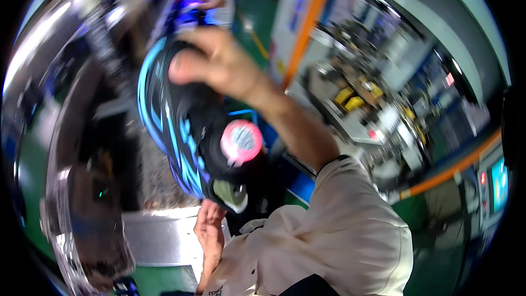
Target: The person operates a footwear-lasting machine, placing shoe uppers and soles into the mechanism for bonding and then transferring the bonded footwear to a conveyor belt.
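Observation:
A black shoe (174, 112) with blue and purple stripes is held up at a tilt, its toe away from me. A round pink piece (241, 141) with a pale middle fills its opening, and a pale greenish patch (229, 193) shows at the heel. My right hand (222, 63), smeared by motion, is closed over the toe end with the thumb on top. Below the heel, my left hand (210, 225) has its fingers curled up against the shoe; their tips are partly hidden behind it.
Left of the shoe runs a metal-sided machine (90, 235) with a brownish, belt-like surface (156, 170). A bench with yellow pieces (350, 101) and clutter stands to the right, beyond an orange post (309, 24). Another person (219, 3) works farther off. A lit screen (498, 178) is at far right.

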The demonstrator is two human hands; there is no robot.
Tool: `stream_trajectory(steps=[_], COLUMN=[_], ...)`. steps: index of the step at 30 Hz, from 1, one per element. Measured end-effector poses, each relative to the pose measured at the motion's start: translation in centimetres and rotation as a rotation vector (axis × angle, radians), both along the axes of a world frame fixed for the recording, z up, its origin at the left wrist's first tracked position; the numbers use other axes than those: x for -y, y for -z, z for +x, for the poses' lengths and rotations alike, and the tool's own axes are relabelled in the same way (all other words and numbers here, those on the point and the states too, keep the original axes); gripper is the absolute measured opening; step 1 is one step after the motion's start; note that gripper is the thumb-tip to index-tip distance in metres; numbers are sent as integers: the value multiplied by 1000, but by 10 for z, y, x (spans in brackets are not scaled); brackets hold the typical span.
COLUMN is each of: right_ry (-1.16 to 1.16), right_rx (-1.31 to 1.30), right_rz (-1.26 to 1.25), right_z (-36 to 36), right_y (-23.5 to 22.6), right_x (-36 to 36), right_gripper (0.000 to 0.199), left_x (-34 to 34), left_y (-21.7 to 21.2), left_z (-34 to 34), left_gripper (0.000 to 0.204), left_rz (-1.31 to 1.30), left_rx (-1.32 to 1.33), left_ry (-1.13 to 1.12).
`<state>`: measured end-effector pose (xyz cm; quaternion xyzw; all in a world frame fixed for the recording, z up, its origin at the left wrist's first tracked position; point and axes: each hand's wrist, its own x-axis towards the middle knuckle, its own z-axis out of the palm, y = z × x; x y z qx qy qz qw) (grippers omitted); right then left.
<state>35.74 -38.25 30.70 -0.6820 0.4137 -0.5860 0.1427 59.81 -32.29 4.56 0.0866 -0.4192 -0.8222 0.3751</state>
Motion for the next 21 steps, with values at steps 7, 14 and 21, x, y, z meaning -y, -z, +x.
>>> stream_trajectory(steps=[7,14,21], right_ry=[449,519,1196], right_rx=[579,962,922], right_rz=[474,156,39], right_z=[-68,-66,-105], right_y=[127,203,243], right_x=[-190,-362,-459], right_gripper=[38,68,57], left_x=[-61,-146,-264], left_y=[-55,-38,-19], left_z=[-144,-238,-308], left_gripper=[46,35,49], left_rz=[113,-72,-385], left_rx=[-58,201,258], left_ry=[405,365,652])
